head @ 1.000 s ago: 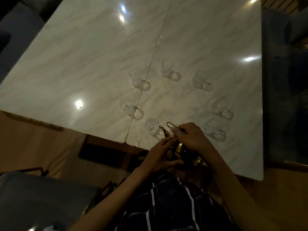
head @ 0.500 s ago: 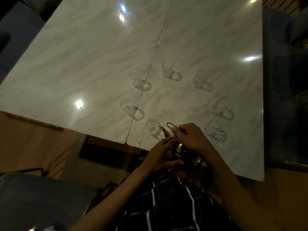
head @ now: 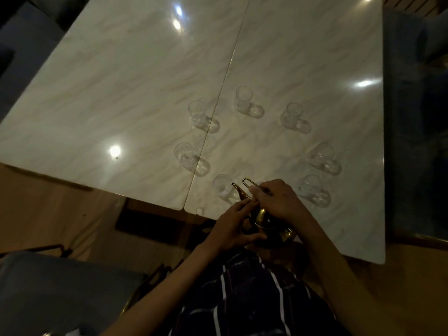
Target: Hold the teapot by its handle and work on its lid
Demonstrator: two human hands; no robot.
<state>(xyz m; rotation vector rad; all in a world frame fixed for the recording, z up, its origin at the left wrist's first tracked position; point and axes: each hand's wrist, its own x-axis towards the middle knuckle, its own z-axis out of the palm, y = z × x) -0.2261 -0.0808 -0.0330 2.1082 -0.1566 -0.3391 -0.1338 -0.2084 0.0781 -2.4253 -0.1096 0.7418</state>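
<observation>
A small brass teapot (head: 271, 230) sits at the near edge of the marble table (head: 145, 93), its spout (head: 238, 191) pointing away from me. My right hand (head: 278, 202) grips the teapot's thin wire handle (head: 248, 184) from above. My left hand (head: 232, 226) rests against the pot's left side, fingers extended along it and thumb underneath. Several small clear glasses stand in a ring beyond the pot; the nearest glass (head: 221, 186) is just left of the spout, another glass (head: 312, 187) just right of my right hand.
More clear glasses stand farther out, such as one (head: 243, 98) at the back and one (head: 184, 154) at the left. A seam (head: 228, 76) splits the tabletop. Dark chairs (head: 48, 292) flank the table; wooden floor shows at left.
</observation>
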